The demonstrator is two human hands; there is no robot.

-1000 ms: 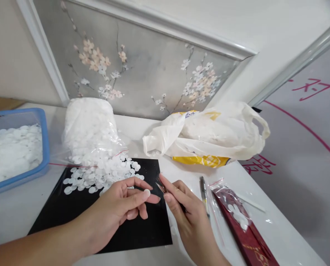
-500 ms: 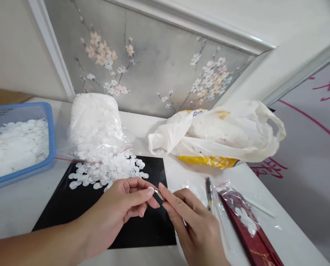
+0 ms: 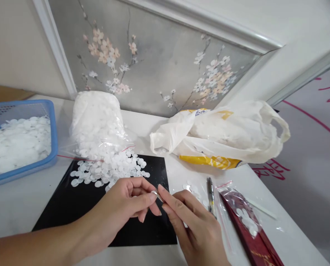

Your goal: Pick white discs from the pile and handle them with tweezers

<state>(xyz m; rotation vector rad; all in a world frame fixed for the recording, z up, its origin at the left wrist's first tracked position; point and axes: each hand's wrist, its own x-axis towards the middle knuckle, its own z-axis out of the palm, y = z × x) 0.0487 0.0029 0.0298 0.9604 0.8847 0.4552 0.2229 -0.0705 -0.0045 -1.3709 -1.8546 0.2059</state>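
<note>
Between the thumb and forefinger of my left hand (image 3: pixel 131 207) is a small round white disc (image 3: pixel 154 192), seen nearly edge-on. My right hand (image 3: pixel 199 221) closes its fingers on a thin shiny metal tool (image 3: pixel 159 197), whose tip meets the disc; most of it is hidden in the hand, so its kind does not show. Both hands are over a black sheet (image 3: pixel 70 207). At the sheet's far edge a heap of white discs (image 3: pixel 109 168) spills from a clear zip bag (image 3: pixel 97 114) full of more discs.
On the left stands a blue plastic basket (image 3: pixel 54 136) of white discs. A white and yellow carrier bag (image 3: pixel 223 136) lies at the back. A pen (image 3: pixel 210 195), loose discs (image 3: pixel 191 187) and a dark red packet (image 3: pixel 250 232) under a clear bag are on the right of the white table (image 3: pixel 292 236).
My fingers have turned the disc and the metal tool slightly, and the tool shows less of its dark flat face. The whole view has shifted a little.
</note>
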